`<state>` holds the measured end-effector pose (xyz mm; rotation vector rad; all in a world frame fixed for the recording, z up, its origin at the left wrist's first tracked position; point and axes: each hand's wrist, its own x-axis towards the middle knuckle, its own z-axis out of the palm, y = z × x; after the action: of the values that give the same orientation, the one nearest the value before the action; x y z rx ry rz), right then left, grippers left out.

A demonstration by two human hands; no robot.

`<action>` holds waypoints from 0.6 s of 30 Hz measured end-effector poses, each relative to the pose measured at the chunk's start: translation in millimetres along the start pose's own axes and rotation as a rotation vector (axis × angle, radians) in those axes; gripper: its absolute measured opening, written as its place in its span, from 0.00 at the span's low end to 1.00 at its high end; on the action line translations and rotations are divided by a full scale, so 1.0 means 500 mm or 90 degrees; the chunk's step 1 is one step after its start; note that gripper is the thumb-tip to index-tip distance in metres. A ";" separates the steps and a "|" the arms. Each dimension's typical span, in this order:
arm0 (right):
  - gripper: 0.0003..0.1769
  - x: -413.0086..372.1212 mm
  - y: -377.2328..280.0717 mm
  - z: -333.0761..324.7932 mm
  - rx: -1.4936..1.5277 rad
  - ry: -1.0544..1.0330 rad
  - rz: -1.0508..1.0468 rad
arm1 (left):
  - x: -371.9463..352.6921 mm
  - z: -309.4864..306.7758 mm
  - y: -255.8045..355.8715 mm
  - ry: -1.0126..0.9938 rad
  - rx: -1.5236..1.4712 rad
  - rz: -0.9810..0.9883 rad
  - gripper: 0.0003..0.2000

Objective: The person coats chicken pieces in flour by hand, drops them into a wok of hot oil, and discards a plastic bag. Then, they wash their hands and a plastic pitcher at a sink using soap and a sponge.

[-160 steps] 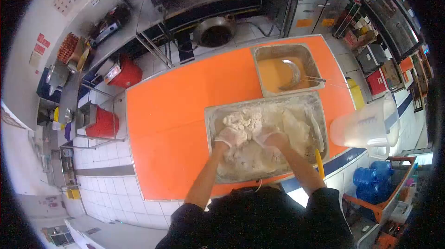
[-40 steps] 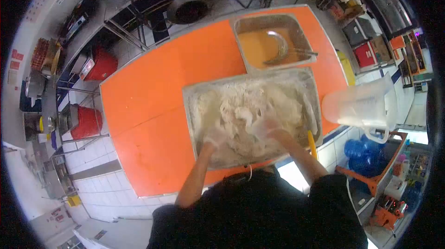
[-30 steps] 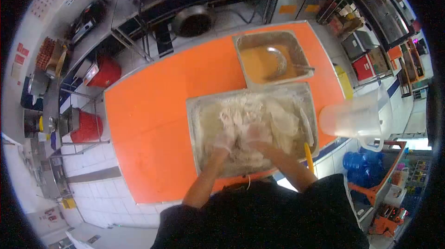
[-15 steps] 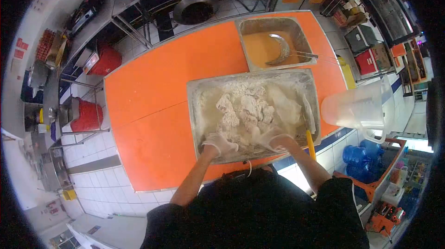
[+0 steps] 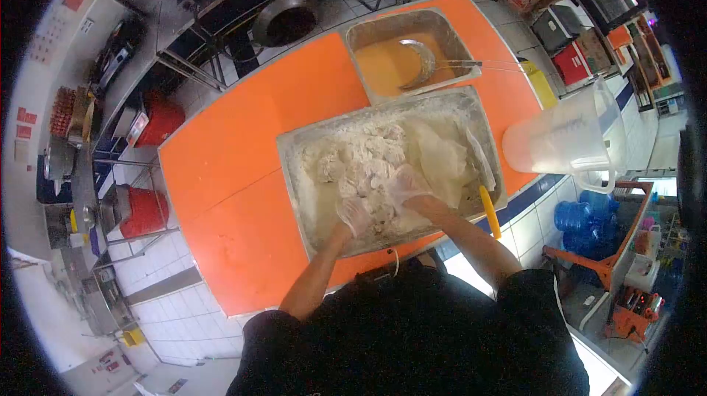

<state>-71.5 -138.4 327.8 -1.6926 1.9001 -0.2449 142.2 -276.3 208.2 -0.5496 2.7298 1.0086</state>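
Note:
A large metal tray [image 5: 291,201] on the orange table holds loose flour and several flour-coated pieces [image 5: 379,149]. My left hand [image 5: 355,217], in a clear glove, rests on the coated pieces near the tray's front, its fingers partly in the flour. Just right of it, my right hand [image 5: 407,187], also gloved, presses on the pieces in the middle; its fingertips are blurred in the flour. What either hand grips, if anything, is hidden. A yellow-handled tool [image 5: 489,212] leans over the tray's right edge beside a whitish sheet [image 5: 442,153].
Behind the tray, a metal pan [image 5: 355,46] holds orange-brown liquid and a wire strainer [image 5: 420,64]. A clear plastic jug [image 5: 563,138] stands at the right of the orange table [image 5: 228,175]. A wok [image 5: 286,22] sits beyond the far edge.
Both hands have moved forward into the tray, onto the coated pieces, and some pieces have shifted. The camera view has turned slightly.

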 end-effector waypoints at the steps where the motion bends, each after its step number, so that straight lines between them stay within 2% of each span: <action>1: 0.18 0.001 0.001 -0.011 0.001 0.011 0.001 | -0.005 0.002 0.002 0.025 0.063 0.048 0.23; 3: 0.18 -0.005 0.005 -0.037 0.008 0.017 0.004 | -0.033 -0.068 0.055 0.137 -0.191 0.081 0.26; 4: 0.18 -0.008 0.006 -0.048 0.011 0.013 0.005 | -0.049 -0.125 0.086 0.139 -0.194 0.077 0.26; 5: 0.18 -0.016 0.008 -0.061 0.019 0.007 0.008 | -0.070 -0.199 0.123 0.081 -0.153 0.022 0.27; 6: 0.18 -0.021 0.009 -0.073 0.023 -0.001 0.009 | -0.081 -0.221 0.132 0.056 -0.134 -0.008 0.28; 7: 0.16 -0.034 0.029 -0.063 -0.115 -0.027 -0.091 | -0.091 -0.243 0.141 0.030 -0.113 -0.037 0.29; 9: 0.15 -0.071 0.054 -0.043 -0.023 -0.061 -0.044 | -0.112 -0.240 0.145 0.336 -0.440 -0.168 0.17; 10: 0.15 -0.079 0.069 -0.025 0.018 -0.076 -0.036 | -0.110 -0.231 0.140 0.340 -0.442 -0.172 0.17; 12: 0.14 -0.078 0.099 0.037 0.107 -0.073 -0.038 | -0.090 -0.175 0.102 0.099 -0.692 -0.407 0.26; 13: 0.14 -0.068 0.116 0.082 0.171 -0.056 -0.048 | -0.075 -0.129 0.071 0.015 -0.723 -0.447 0.26; 15: 0.14 -0.042 0.152 0.175 0.383 0.017 -0.091 | -0.030 0.012 -0.028 -0.059 -0.681 -0.368 0.25; 17: 0.13 -0.009 0.173 0.260 0.712 0.094 -0.164 | 0.018 0.156 -0.114 -0.051 -0.701 -0.288 0.25; 18: 0.10 0.002 0.182 0.286 0.613 0.100 -0.188 | 0.019 0.132 -0.063 -0.042 -0.793 -0.393 0.24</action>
<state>-73.3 -89.1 165.5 -1.2560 1.2485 -1.2118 148.4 -257.7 137.1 -1.3226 1.3542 2.2836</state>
